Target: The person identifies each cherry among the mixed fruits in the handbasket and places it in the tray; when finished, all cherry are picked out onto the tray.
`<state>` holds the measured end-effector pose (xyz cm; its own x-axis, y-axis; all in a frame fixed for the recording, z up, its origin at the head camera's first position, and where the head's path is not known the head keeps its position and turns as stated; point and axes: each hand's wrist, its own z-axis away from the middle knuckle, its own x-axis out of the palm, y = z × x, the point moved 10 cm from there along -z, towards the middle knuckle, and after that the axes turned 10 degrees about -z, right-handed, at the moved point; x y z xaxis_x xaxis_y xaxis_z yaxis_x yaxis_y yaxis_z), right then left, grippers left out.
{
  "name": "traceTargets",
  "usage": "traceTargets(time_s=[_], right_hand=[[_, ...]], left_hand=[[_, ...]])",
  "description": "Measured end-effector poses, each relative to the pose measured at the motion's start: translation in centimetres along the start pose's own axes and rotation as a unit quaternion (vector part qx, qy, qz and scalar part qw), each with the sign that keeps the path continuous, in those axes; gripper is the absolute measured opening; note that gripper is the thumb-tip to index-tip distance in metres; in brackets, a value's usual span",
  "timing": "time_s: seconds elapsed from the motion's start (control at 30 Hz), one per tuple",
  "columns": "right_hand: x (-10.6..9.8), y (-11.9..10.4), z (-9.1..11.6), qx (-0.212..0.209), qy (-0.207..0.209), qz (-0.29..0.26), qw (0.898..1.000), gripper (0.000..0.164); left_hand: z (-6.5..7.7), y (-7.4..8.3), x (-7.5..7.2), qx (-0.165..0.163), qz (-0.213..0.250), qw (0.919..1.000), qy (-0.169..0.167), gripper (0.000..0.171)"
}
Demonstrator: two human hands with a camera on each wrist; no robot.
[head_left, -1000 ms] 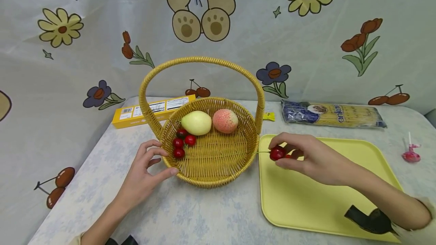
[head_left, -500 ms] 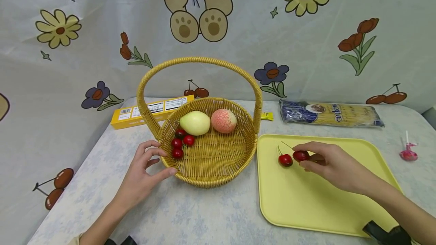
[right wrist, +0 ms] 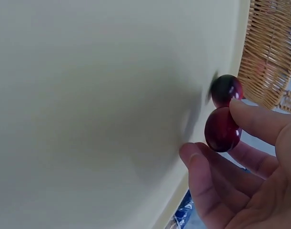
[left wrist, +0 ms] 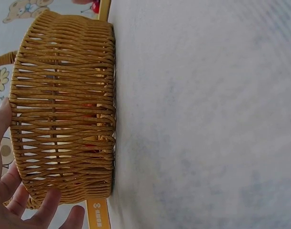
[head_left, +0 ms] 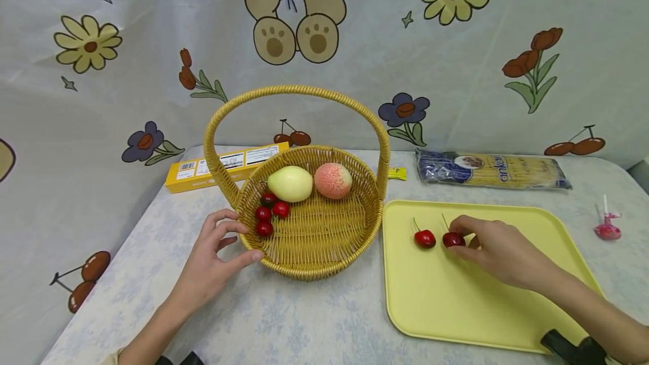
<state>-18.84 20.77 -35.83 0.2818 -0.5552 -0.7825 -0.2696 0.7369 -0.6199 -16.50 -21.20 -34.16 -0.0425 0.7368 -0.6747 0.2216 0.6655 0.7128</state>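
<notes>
In the head view, my right hand (head_left: pixel 494 249) pinches a dark red cherry (head_left: pixel 451 240) low over the yellow tray (head_left: pixel 456 308), thumb on one side and fingers on the other. A second cherry (head_left: pixel 425 239), stem up, lies on the tray just left of it. My left hand (head_left: pixel 215 261) rests on the near left rim of a wicker basket (head_left: pixel 316 272), its fingers spread and relaxed. Inside the basket are a pale pear (head_left: pixel 291 183), a pink peach (head_left: pixel 333 180) and several cherries (head_left: pixel 263 214). In the left wrist view, fingertips touch the basket's woven side (left wrist: pixel 64 109).
Behind the basket lies a long yellow box (head_left: pixel 203 173). A small yellow packet (head_left: pixel 398 173) and a pack of spaghetti (head_left: pixel 494 169) lie behind the tray. A pink lollipop (head_left: pixel 608 228) is at the far right. The basket's tall handle (head_left: pixel 299 89) arches over it.
My right hand has moved right from beside the basket's rim over the tray, carrying the cherry, then lowered it. The other cherry on the tray has come into full view. My left hand stays put.
</notes>
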Motion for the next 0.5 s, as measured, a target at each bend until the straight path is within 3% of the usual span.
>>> traceTargets(time_s=[0.5], right_hand=[[0.49, -0.45, -0.53, -0.018, 0.014, 0.026, 0.999, 0.026]], left_hand=[[-0.02, 0.09, -0.04, 0.000, -0.003, 1.0000, 0.001, 0.032]])
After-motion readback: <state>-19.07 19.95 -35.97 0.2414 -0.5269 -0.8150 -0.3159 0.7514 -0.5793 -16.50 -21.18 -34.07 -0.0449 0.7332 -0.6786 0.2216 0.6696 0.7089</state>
